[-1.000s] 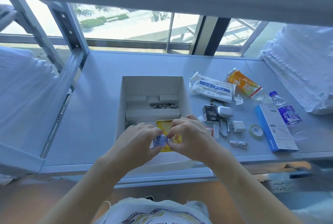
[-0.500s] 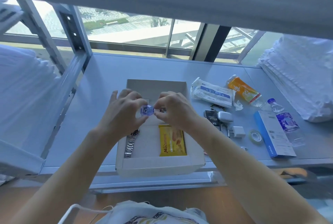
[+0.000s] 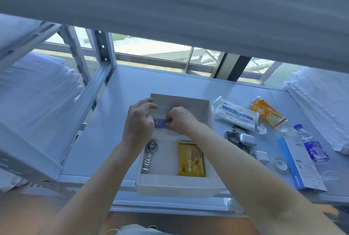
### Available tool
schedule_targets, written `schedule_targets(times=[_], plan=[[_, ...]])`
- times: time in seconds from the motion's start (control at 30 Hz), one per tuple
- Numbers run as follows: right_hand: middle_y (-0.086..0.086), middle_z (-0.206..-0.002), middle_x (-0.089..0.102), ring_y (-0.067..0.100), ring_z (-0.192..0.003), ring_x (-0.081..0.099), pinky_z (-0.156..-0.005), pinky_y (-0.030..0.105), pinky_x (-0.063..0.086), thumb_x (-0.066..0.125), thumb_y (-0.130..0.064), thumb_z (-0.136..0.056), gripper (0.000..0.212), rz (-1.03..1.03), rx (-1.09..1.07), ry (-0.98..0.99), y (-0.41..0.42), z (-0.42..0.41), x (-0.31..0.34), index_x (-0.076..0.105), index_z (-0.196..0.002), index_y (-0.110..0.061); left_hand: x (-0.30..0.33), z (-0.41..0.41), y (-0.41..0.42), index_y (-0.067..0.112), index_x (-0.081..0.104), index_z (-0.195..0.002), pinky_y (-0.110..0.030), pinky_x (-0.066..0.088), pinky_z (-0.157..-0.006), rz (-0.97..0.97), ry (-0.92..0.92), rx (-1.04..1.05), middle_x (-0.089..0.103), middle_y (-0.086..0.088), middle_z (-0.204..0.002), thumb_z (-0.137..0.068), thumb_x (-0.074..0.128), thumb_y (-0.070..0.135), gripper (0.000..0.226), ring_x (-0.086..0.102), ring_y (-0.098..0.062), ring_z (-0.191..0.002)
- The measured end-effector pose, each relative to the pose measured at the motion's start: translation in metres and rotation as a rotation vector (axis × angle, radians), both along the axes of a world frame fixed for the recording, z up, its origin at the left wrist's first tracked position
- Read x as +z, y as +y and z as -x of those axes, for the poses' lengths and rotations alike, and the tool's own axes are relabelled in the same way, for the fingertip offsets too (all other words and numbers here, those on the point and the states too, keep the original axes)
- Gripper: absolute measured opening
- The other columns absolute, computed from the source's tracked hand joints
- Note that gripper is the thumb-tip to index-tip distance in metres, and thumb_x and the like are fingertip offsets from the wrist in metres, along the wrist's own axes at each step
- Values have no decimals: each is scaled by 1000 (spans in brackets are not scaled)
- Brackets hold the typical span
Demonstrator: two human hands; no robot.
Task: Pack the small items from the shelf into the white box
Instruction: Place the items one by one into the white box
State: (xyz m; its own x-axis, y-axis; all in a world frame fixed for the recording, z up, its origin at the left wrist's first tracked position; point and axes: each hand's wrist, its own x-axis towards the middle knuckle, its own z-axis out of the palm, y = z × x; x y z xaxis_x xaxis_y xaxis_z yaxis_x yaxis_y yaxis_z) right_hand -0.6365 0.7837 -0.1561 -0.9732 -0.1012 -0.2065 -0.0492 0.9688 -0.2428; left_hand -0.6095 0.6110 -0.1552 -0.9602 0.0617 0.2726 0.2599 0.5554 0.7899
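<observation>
Grey shelf (image 3: 117, 121) with white box (image 3: 175, 185), gauze pack (image 3: 234, 114), orange bottle (image 3: 268, 112), tape roll (image 3: 280, 163).

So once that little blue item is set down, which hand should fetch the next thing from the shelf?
Probably the right hand. The unpacked items, such as the silver case and tape roll, lie right of the white box; the left hand would have to cross over.

Small blue item (image 3: 159, 122) mostly hidden between left hand (image 3: 139, 121) and right hand (image 3: 179, 121), label too blurred to read, right forearm covering white cardboard box's (image 3: 170, 185) right wall
</observation>
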Motion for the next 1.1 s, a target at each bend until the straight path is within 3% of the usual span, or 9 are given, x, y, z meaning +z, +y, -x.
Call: schedule_targets(times=[0.07,0.23,0.43,0.5,0.57,0.67,0.87,1.1], plan=[[1,-100,73,25,-92,68,-82,37,59,73,-27,-84,13,2,-13,-11,-1,5,-4,79,-94,-23,0,-1,1,19,71,-109,-3,29,-98,-75,-23,20,61,12,-136,-83,44,-13,50,48,-13,-126],[2,-103,72,26,-92,66,-79,34,56,69,-28,-89,13,15,-1,45,-11,8,-16,79,-96,-25,-3,0,2,21,71,-107,-3,29,-98,-79,-25,13,61,13,-134,-84,46,-13,48,50,-11,-127],[5,-83,62,33,-81,59,-66,33,46,63,-8,-93,15,41,45,85,-16,3,-28,74,-87,-17,-1,0,1,23,70,-109,-18,35,-98,-52,-18,12,60,17,-133,-85,46,-11,47,47,-10,-123],[7,-86,64,34,-81,62,-71,37,56,55,-3,-92,24,37,42,30,-15,4,-23,73,-86,-18,-1,0,0,22,69,-109,-13,34,-94,-32,-15,9,60,18,-134,-85,45,-10,47,46,-9,-122],[6,-99,70,31,-89,66,-81,38,59,55,-9,-94,26,21,40,-10,-12,4,-15,77,-98,-23,0,0,-1,22,69,-109,-10,34,-89,3,-4,6,59,18,-135,-86,46,-9,46,46,-9,-120],[1,-109,73,23,-96,68,-89,34,58,59,-10,-91,29,76,-2,9,4,1,1,79,-107,-25,2,1,-4,20,70,-110,-20,36,-93,66,12,-20,60,14,-136,-86,46,-10,44,47,-14,-120],[-12,-92,74,6,-87,69,-87,31,60,64,-10,-88,23,278,-83,96,56,-18,43,81,-98,-23,15,-5,-4,15,70,-113,-43,47,-100,216,78,-124,63,3,-129,-89,52,-6,36,51,-23,-120],[-8,-103,73,7,-98,66,-95,27,53,68,-10,-91,22,360,-43,248,100,-63,62,79,-106,-21,47,-11,42,16,70,-114,-39,46,-103,276,160,-313,66,4,-123,-92,64,9,24,55,-19,-121]])
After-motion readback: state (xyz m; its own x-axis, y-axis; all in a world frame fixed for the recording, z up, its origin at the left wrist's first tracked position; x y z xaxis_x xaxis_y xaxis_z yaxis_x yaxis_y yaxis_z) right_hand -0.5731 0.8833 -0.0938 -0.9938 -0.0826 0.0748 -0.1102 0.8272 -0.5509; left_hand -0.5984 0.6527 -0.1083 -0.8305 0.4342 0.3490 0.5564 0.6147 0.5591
